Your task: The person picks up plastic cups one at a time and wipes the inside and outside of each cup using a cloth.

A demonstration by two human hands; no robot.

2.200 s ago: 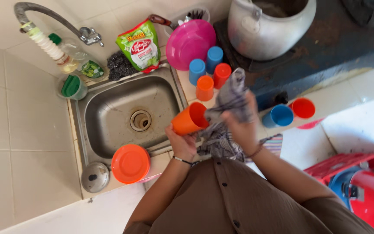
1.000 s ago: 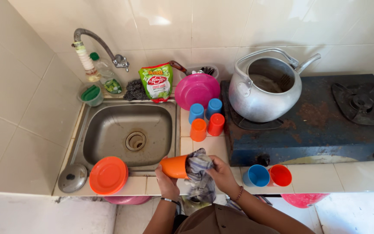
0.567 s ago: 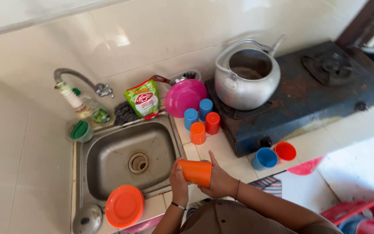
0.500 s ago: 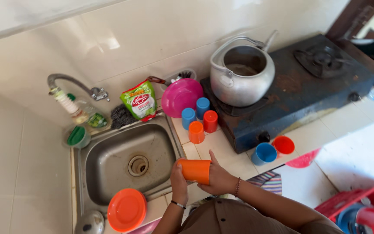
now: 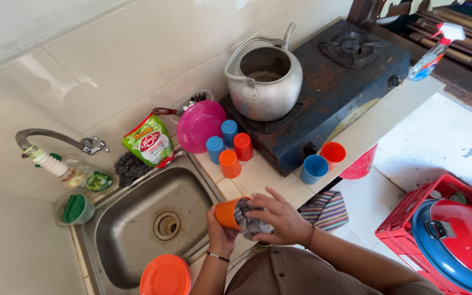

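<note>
My left hand (image 5: 220, 235) grips an orange plastic cup (image 5: 227, 212) held on its side over the counter edge, beside the steel sink (image 5: 137, 229). My right hand (image 5: 277, 217) presses a grey patterned cloth (image 5: 251, 223) into the cup's mouth. Upside-down cups stand on the counter: two blue (image 5: 214, 149), one red (image 5: 242, 146), one orange (image 5: 229, 163). Further right, a blue cup (image 5: 314, 169) and an orange cup (image 5: 332, 154) stand upright at the counter's front.
A metal kettle (image 5: 263, 82) sits on a dark gas stove (image 5: 334, 76). A pink bowl (image 5: 199, 125), green soap pouch (image 5: 149, 143), scrubber (image 5: 130, 168), tap (image 5: 55, 143) and orange plate (image 5: 165, 276) surround the sink. A spray bottle (image 5: 434, 53) and red crate (image 5: 443, 229) are at the right.
The camera swung right and tilted. My hands stay on the orange cup, and the cloth, earlier bunched outside the cup, is now pushed into its mouth.
</note>
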